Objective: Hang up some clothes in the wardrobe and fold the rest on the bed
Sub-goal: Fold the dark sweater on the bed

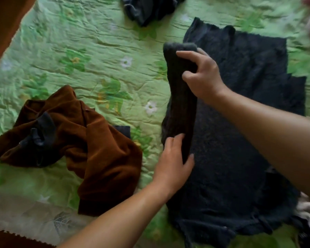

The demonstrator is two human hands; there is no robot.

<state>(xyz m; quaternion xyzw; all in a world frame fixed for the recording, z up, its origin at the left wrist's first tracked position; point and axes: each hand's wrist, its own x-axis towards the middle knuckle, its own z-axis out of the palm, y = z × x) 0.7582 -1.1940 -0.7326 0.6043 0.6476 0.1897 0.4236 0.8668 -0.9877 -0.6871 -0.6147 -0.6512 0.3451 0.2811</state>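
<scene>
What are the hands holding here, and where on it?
The dark sweater, by its sleeve: the right hand grips near the cuff end, the left hand grips lower down.

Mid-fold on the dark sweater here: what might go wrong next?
1. The sleeve is held over the dark sweater by the right hand near its cuff and the left hand lower down; laid carelessly, it may land twisted or bunched.
2. The sweater's near hem looks rumpled, so the fold could come out uneven.
</scene>
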